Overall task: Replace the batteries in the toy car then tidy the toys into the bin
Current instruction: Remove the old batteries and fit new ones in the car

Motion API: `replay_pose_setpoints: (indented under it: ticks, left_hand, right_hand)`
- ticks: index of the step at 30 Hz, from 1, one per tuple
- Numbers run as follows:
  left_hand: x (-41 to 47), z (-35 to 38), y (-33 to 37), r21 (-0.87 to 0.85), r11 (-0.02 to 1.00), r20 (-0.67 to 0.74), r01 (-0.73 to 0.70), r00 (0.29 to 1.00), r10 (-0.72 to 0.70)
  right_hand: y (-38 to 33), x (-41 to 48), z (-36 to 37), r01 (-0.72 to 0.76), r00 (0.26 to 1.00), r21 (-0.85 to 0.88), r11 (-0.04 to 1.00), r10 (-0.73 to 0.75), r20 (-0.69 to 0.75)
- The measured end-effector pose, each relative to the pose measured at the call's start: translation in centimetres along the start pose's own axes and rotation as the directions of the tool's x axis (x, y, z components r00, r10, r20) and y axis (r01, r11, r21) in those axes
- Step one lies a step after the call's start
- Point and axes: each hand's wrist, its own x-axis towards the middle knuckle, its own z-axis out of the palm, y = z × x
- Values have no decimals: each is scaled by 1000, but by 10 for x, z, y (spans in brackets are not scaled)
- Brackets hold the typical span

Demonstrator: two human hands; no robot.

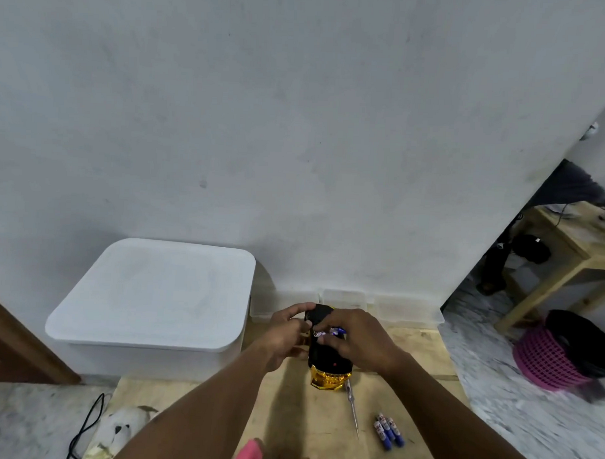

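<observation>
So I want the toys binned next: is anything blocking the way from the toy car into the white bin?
Yes: the bin's lid is shut over the white bin, left of the toy car, which both hands hold. Nothing else visible lies between them.

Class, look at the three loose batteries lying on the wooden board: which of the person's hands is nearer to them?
Right. The right hand is on the toy car, up and slightly left of the loose batteries; the left hand grips the car's far side, further left.

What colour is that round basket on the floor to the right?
Pink: the round perforated plastic basket with something dark inside it shows best in the head view.
</observation>
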Motion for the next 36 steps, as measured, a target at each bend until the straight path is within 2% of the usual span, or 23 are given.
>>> replay_pose_setpoints:
  ticks: [5, 8, 13, 14, 15, 17, 20, 23, 25, 27, 31, 34, 36]
  left_hand:
    - [0, 2, 2, -8, 1000, 15, -15, 1000, 15]
    - [2, 3, 3, -18, 1000, 23, -13, 1000, 13]
    - [6, 2, 0, -83, 996, -1, 18, 1000, -18]
    - [7, 2, 0, -91, 996, -4, 26, 1000, -26]
    - [7, 1, 0, -99, 995, -7, 34, 999, -35]
    - [7, 0, 1, -112, 993, -20, 42, 999, -44]
    - [9, -3, 0, -96, 995, -41, 38, 998, -42]
    - [9, -5, 0, -78, 996, -58, 32, 998, -37]
    - [10, -6, -1, -73, 997, -60, 34, 997, -39]
    - [10, -6, 0, -69, 997, -54, 30, 998, -33]
    - [10, -4, 2, -66, 998, -50, 26, 998, -29]
    - [10, -3, 3, -59, 998, -50, 26, 998, -29]
    - [10, -2, 3, -53, 998, -52, 26, 998, -29]
  right_hand:
    - [3, 3, 3, -22, 999, 66, 998, 24, -26]
    - [4, 3, -1, 6, 1000, -3, 1000, -5, 23]
    - [3, 4, -9, -32, 990, -25, 999, 35, 137]
    - [2, 5, -10, -59, 990, 30, 998, 54, 134]
    - [1, 4, -12, -113, 990, 155, 981, 97, 105]
    - [0, 2, -14, -205, 976, 462, 863, 214, 33]
    - [-1, 0, -20, -257, 945, 730, 634, 322, 53]
    - [2, -1, -24, -226, 932, 898, 377, 351, 87]
    - [3, -1, -26, -208, 920, 938, 278, 380, 91]
    - [2, -1, -27, -202, 913, 948, 246, 399, 91]
    - [2, 2, -30, -253, 906, 911, 326, 410, 105]
    - [0, 2, -32, -277, 903, 922, 271, 401, 153]
    - [-1, 2, -34, -291, 907, 911, 293, 387, 165]
